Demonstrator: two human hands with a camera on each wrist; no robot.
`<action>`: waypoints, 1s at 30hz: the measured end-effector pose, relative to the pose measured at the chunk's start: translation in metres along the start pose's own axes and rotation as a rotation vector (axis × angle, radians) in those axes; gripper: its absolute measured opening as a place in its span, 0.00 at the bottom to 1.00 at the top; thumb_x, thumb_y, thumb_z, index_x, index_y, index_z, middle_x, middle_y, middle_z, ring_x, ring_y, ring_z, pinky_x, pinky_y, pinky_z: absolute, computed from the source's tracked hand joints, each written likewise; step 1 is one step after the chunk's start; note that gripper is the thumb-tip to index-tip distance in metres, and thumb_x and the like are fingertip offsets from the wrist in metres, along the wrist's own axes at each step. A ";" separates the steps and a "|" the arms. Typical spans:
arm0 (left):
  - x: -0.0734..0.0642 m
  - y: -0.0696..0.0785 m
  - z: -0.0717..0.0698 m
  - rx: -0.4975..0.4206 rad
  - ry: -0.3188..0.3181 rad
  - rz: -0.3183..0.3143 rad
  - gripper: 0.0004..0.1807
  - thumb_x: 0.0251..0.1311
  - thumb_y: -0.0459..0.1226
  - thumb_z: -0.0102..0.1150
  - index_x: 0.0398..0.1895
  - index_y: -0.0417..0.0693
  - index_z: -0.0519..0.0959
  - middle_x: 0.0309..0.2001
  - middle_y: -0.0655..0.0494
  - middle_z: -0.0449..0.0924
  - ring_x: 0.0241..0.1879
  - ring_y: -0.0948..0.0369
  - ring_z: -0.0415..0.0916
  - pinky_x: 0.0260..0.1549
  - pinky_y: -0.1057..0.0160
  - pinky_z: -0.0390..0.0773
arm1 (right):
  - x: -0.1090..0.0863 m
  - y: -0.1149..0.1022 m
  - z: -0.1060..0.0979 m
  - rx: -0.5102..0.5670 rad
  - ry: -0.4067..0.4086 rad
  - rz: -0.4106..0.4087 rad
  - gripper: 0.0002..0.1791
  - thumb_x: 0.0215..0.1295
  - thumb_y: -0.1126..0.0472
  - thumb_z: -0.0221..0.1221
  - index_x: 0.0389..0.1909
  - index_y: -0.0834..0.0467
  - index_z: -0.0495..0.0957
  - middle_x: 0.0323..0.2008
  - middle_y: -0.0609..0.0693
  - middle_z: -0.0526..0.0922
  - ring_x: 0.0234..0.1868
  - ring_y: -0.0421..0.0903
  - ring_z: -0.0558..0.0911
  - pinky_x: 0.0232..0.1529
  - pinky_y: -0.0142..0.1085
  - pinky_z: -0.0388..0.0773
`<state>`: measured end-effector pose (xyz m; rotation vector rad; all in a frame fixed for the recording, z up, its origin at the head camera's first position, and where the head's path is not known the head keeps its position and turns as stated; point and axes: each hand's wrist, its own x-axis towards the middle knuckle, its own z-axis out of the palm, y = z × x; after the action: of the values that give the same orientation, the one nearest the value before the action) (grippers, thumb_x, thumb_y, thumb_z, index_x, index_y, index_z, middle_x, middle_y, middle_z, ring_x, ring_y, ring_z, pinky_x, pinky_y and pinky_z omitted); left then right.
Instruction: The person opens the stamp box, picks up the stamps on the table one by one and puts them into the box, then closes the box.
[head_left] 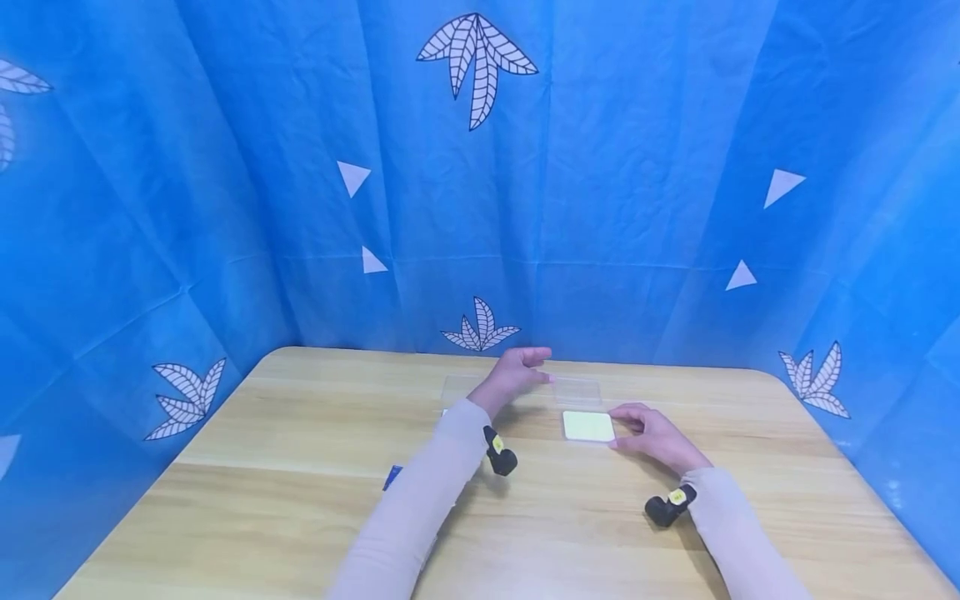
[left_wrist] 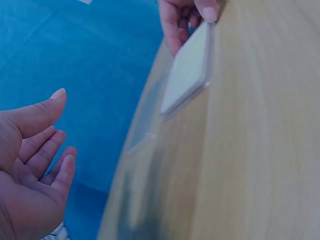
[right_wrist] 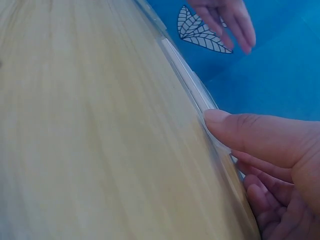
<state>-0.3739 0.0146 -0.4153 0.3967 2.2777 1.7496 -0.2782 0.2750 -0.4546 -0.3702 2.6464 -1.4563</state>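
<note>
On the far half of the table lies a flat clear case with a pale yellow-green top face (head_left: pixel 588 426). Thumb and fingers of my right hand (head_left: pixel 656 435) pinch its right edge; the left wrist view shows the same case (left_wrist: pixel 187 72) from the side, with the thumb at one corner. My left hand (head_left: pixel 513 375) hovers over the back of the table, its fingers loosely spread and nothing held, as the left wrist view confirms. Just beyond the pale case a transparent flat piece (head_left: pixel 577 393) rests on the wood, close to the left fingertips.
Another transparent flat piece (head_left: pixel 459 388) lies left of the left hand, partly hidden by it. A small dark-blue item (head_left: pixel 392 476) shows beside the left sleeve, mostly covered. A blue patterned curtain (head_left: pixel 540 183) hangs right behind the wooden table (head_left: pixel 285 433).
</note>
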 end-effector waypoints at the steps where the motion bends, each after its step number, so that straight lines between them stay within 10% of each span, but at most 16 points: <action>1: -0.001 0.002 -0.004 -0.006 -0.010 0.010 0.31 0.51 0.32 0.67 0.61 0.48 0.72 0.60 0.57 0.74 0.62 0.56 0.67 0.61 0.56 0.67 | 0.000 0.000 0.000 -0.005 -0.003 -0.001 0.31 0.51 0.60 0.68 0.56 0.68 0.71 0.60 0.67 0.67 0.58 0.64 0.71 0.60 0.55 0.65; 30: -0.095 -0.007 -0.114 0.116 -0.078 -0.019 0.29 0.52 0.30 0.65 0.60 0.54 0.74 0.61 0.57 0.73 0.60 0.55 0.70 0.59 0.56 0.69 | 0.001 -0.002 0.003 -0.001 -0.015 0.005 0.35 0.52 0.60 0.68 0.61 0.66 0.68 0.61 0.66 0.69 0.59 0.64 0.69 0.59 0.56 0.64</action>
<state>-0.3255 -0.1240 -0.3904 0.4552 2.3268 1.5692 -0.2780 0.2718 -0.4544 -0.3730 2.6343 -1.4448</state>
